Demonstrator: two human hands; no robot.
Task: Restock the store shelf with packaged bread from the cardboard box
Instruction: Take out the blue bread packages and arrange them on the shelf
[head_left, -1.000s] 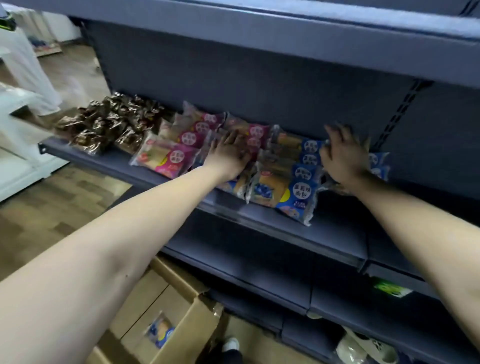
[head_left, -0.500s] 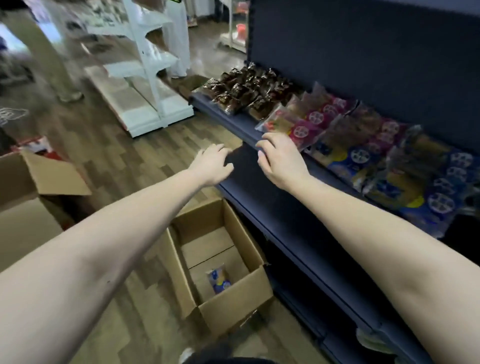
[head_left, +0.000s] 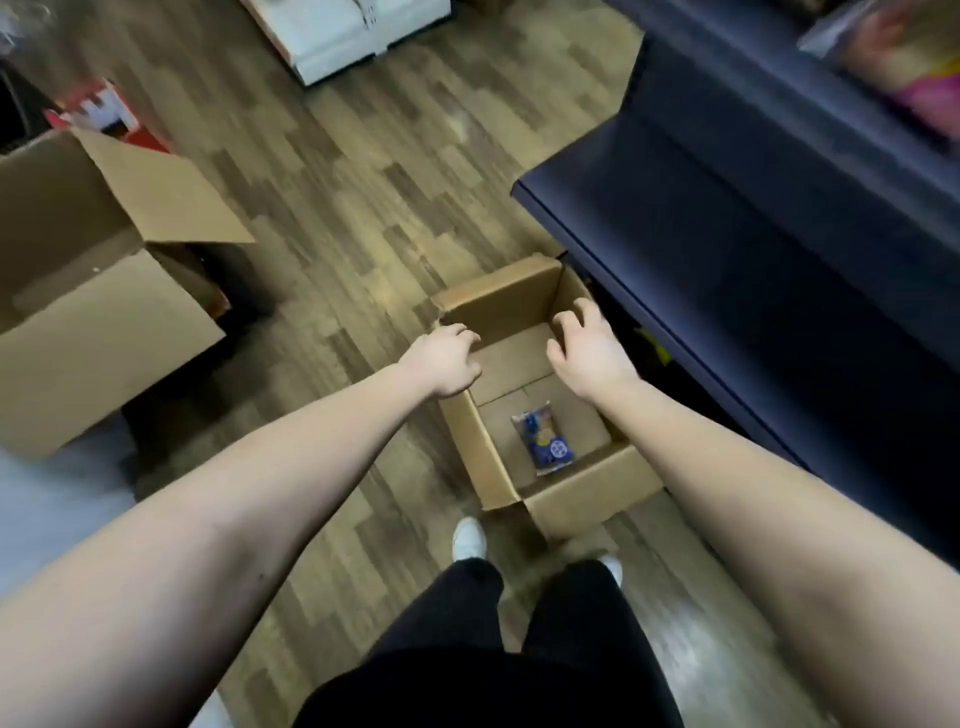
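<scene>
Looking down from head height, the view shows both bare forearms stretched toward a small open cardboard box (head_left: 571, 501) that stands on the wood-pattern floor (head_left: 337, 182). The left hand (head_left: 447, 361) hangs above the box's left wall, palm down, with its fingers loosely curled around nothing. The right hand (head_left: 587, 356) hangs over the right side of the opening in the same posture, with its fingers slightly spread and bent and also holding nothing. Whether either hand touches the cardboard cannot be told.

One packet of bread (head_left: 543, 441), with a blue wrapper and a round white label, lies flat on the box floor toward the near wall. It is below both hands and apart from them. The box flaps are folded outward.

Just right of the box runs the dark blue store shelf (head_left: 727, 234), whose lower tiers step outward toward the box. On an upper tier at the top right corner lie blurred pink and yellow packets (head_left: 893, 57).

A larger cardboard carton (head_left: 93, 322) with raised flaps stands well to the left, with a red package (head_left: 109, 111) behind it. A white display unit (head_left: 353, 36) occupies the top centre. The person's black trousers (head_left: 493, 649) and white shoes (head_left: 469, 538) show at the bottom, just short of the box.
</scene>
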